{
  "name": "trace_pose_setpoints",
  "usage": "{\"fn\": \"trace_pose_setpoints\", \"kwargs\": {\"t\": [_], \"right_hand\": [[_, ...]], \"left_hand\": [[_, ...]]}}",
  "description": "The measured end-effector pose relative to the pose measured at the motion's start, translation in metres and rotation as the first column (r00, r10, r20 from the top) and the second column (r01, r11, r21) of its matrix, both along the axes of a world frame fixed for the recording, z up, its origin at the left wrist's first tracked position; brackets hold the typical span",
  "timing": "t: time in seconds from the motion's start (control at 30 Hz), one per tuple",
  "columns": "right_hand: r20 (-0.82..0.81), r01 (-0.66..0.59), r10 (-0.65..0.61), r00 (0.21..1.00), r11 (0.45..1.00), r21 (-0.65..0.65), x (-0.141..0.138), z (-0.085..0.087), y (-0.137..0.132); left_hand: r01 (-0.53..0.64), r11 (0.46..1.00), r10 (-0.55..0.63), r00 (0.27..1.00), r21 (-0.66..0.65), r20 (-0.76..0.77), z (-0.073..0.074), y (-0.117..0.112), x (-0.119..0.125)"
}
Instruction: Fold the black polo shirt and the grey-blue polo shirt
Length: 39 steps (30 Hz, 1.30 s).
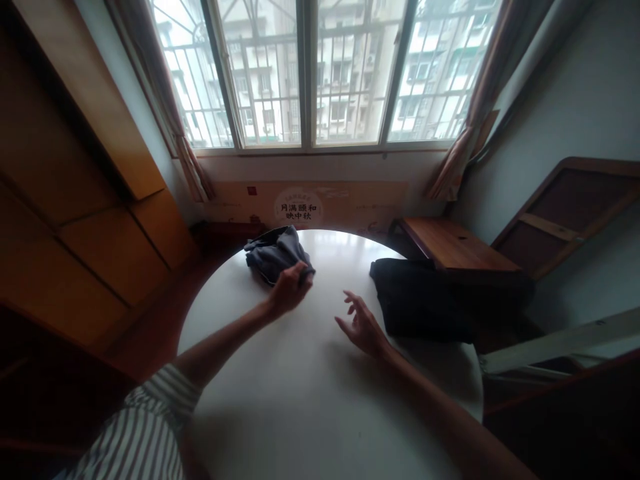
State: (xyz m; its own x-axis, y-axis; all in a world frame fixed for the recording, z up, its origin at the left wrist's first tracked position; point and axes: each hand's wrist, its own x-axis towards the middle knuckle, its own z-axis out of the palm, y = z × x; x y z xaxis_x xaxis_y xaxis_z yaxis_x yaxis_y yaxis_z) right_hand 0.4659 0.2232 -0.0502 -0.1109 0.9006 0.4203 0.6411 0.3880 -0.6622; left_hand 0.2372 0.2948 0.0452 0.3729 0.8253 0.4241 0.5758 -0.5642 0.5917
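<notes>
A crumpled grey cloth garment [275,253] lies at the far edge of the round white table [280,407]. My left hand [290,290] is closed on the near corner of this grey cloth, and a striped sleeve [145,427] covers the upper part of that arm. My right hand [361,327] hovers just above the tabletop with its fingers apart and nothing in them. The nearest thing to it is a dark folded fabric item [420,300], lying at the table's right side.
Behind the table are a barred window [310,73] and a printed poster [300,207]. Wooden cabinets [90,233] stand on the left. On the right are a wooden bench [455,247] and a leaning wooden frame [565,220].
</notes>
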Motion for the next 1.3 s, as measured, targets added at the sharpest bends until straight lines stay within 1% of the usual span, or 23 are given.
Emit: {"fn": "trace_pose_setpoints", "kwargs": {"t": [0.03, 0.1, 0.13, 0.17, 0.2, 0.23, 0.3, 0.37, 0.43, 0.5, 0.6, 0.7, 0.8, 0.83, 0.87, 0.9, 0.97, 1.03, 1.07, 1.13, 1.2, 1.27, 1.3], "right_hand": [[-0.066, -0.018, 0.019, 0.998, 1.0, 0.013, 0.0, 0.0, -0.001], [-0.142, -0.113, 0.113, 0.983, 0.994, 0.013, 0.0, 0.0, -0.002], [-0.154, -0.18, 0.176, 0.972, 0.984, -0.01, 0.001, 0.0, -0.002], [-0.157, -0.238, 0.229, 0.961, 0.97, -0.042, 0.002, 0.001, -0.003], [-0.16, -0.276, 0.262, 0.952, 0.959, -0.073, 0.003, 0.002, -0.004], [-0.166, -0.288, 0.27, 0.948, 0.953, -0.096, 0.004, 0.003, -0.004], [-0.194, -0.259, 0.235, 0.952, 0.96, -0.108, 0.005, 0.006, -0.005], [-0.231, -0.226, 0.199, 0.952, 0.969, -0.096, 0.006, 0.01, -0.005], [-0.25, -0.22, 0.192, 0.949, 0.971, -0.089, 0.006, 0.014, -0.006], [-0.272, -0.201, 0.171, 0.947, 0.976, -0.086, 0.007, 0.017, -0.008], [-0.363, -0.163, 0.099, 0.926, 0.975, -0.151, 0.01, 0.025, -0.012], [-0.495, -0.204, 0.085, 0.865, 0.96, -0.191, 0.016, 0.039, -0.018], [-0.55, -0.26, 0.144, 0.822, 0.956, -0.138, 0.024, 0.063, -0.017], [-0.532, -0.264, 0.164, 0.831, 0.957, -0.118, 0.026, 0.072, -0.015], [-0.481, -0.258, 0.179, 0.858, 0.96, -0.104, 0.028, 0.081, -0.012], [-0.387, -0.241, 0.188, 0.903, 0.966, -0.093, 0.03, 0.088, -0.008], [-0.069, -0.166, 0.16, 0.985, 0.982, -0.088, 0.032, 0.099, -0.003], [0.287, -0.053, 0.078, 0.955, 0.994, -0.095, 0.032, 0.102, -0.006], [0.413, -0.007, 0.045, 0.91, 0.996, -0.093, 0.032, 0.101, -0.012], [0.527, -0.034, 0.081, 0.846, 0.994, -0.099, 0.03, 0.096, -0.034], [0.518, -0.206, 0.251, 0.818, 0.968, -0.144, 0.025, 0.09, -0.064], [0.467, -0.381, 0.432, 0.772, 0.902, -0.204, 0.02, 0.081, -0.093], [0.452, -0.422, 0.476, 0.754, 0.879, -0.221, 0.017, 0.076, -0.105]], "left_hand": [[0.191, 0.979, -0.191, 0.982, -0.072, 0.007, 0.001, -0.029, 0.004], [0.538, 0.812, -0.552, 0.834, -0.225, 0.002, 0.0, -0.077, 0.007], [0.624, 0.734, -0.646, 0.763, -0.268, 0.008, -0.001, -0.091, 0.007], [0.657, 0.704, -0.682, 0.732, -0.27, 0.003, -0.003, -0.098, 0.006], [0.64, 0.732, -0.66, 0.751, -0.232, -0.012, -0.006, -0.097, 0.003], [0.582, 0.797, -0.594, 0.804, -0.162, -0.034, -0.01, -0.09, 0.0], [0.392, 0.92, -0.39, 0.916, 0.001, -0.093, -0.021, -0.06, -0.01], [0.233, 0.97, -0.216, 0.957, 0.067, -0.195, -0.033, -0.025, -0.023], [0.138, 0.989, -0.115, 0.935, 0.047, -0.335, -0.044, 0.003, -0.036], [0.098, 0.995, -0.085, 0.894, 0.008, -0.441, -0.053, 0.016, -0.048], [0.131, 0.99, -0.137, 0.882, -0.045, -0.451, -0.054, 0.009, -0.064], [0.146, 0.965, -0.201, 0.945, -0.22, -0.256, -0.037, -0.014, -0.082], [0.235, 0.842, -0.288, 0.957, -0.485, -0.037, -0.01, -0.03, -0.103], [0.244, 0.813, -0.296, 0.955, -0.528, -0.015, -0.002, -0.032, -0.109], [0.217, 0.819, -0.275, 0.961, -0.531, -0.031, 0.005, -0.032, -0.113], [0.15, 0.861, -0.215, 0.973, -0.486, -0.08, 0.01, -0.031, -0.116], [-0.032, 0.97, -0.012, 0.983, -0.239, -0.183, 0.015, -0.03, -0.117], [-0.088, 0.995, 0.094, 0.977, 0.039, -0.19, 0.015, -0.034, -0.114], [-0.035, 0.993, 0.054, 0.982, 0.109, -0.182, 0.014, -0.04, -0.112], [0.207, 0.975, -0.186, 0.958, 0.078, -0.217, 0.011, -0.056, -0.113], [0.436, 0.898, -0.433, 0.849, -0.062, -0.303, 0.004, -0.073, -0.119], [0.531, 0.834, -0.543, 0.741, -0.148, -0.396, -0.009, -0.085, -0.129], [0.541, 0.826, -0.551, 0.718, -0.156, -0.426, -0.017, -0.088, -0.134]]}}
